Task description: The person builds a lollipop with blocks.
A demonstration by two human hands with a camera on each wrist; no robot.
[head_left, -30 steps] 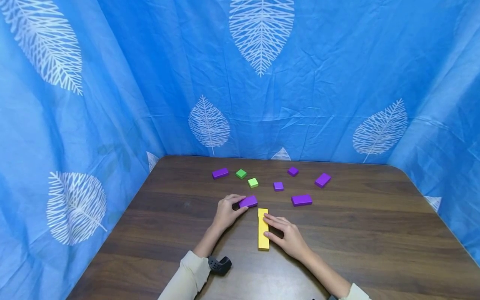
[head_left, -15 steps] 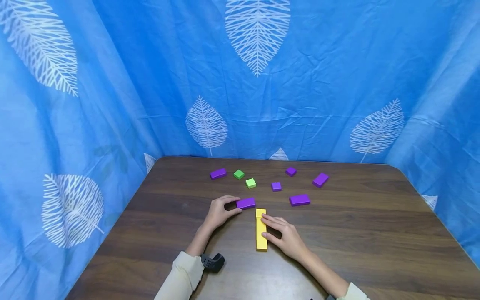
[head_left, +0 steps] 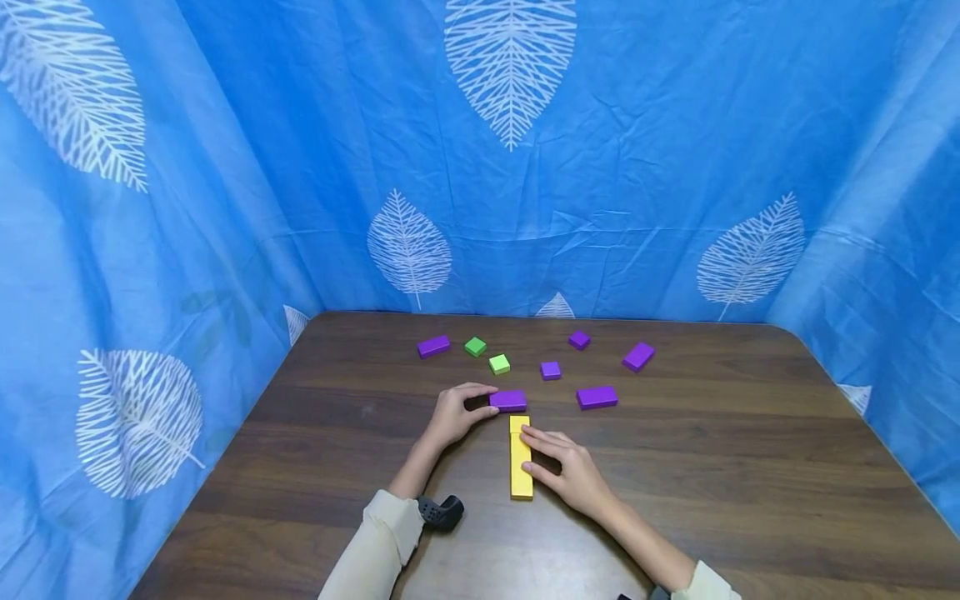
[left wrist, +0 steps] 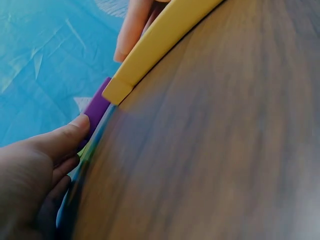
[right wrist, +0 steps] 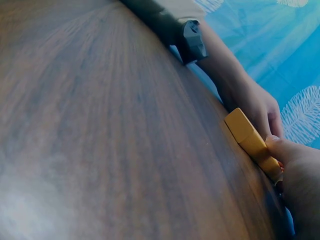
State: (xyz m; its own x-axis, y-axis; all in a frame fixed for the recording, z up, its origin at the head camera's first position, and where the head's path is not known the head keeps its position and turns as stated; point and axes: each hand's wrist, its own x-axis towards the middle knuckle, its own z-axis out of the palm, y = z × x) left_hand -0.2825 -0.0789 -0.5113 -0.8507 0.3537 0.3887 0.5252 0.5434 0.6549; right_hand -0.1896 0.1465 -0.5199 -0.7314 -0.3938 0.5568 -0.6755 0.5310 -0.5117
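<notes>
Purple block half hidden by left hand, yellow bar end cropped

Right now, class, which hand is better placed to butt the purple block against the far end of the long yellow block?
The left hand: it already pinches the purple block just beyond the yellow block, which the right hand steadies.

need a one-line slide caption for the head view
Left hand pinches a purple block at the far end of a long yellow block steadied by the right hand on a wooden table.
</notes>
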